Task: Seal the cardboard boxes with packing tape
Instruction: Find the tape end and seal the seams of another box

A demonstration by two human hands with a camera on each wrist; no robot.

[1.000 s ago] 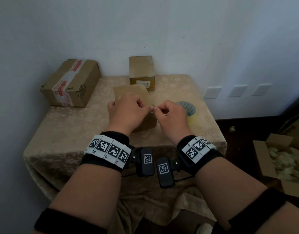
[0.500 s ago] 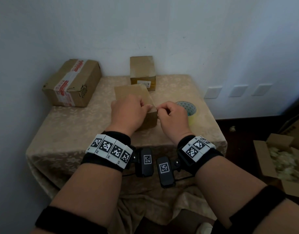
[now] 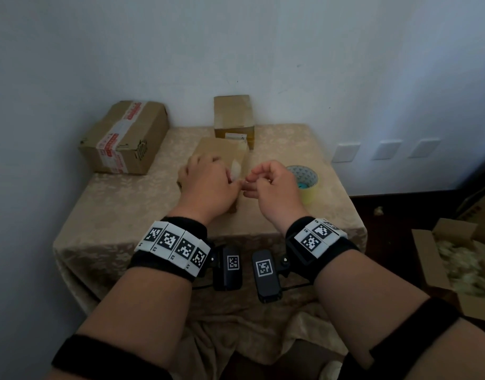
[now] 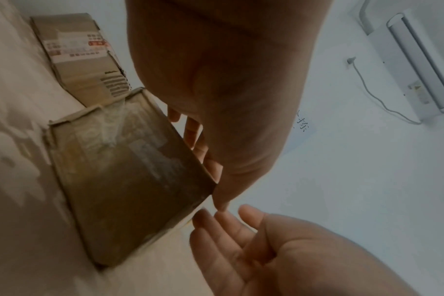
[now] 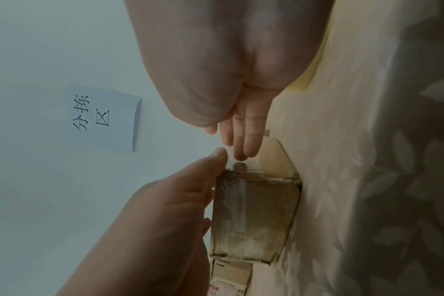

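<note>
While the small box (image 3: 220,152) sits mid-table, the left hand (image 3: 208,185) presses its top, fingers fairly straight. Just beside it hovers the right hand (image 3: 274,185), loosely curled, holding nothing (tape roll (image 3: 304,182) lies behind it).

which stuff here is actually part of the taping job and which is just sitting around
Part of the job:
- small box under the left hand
- clear tape strip on it
- tape roll
- box with printed tape
- box by the wall

Just lying about:
- open carton on the floor
- note on the wall

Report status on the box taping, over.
Left hand on small box, clear tape at its fingertips. Right hand loosely curled, empty. Nothing blocking.
</note>
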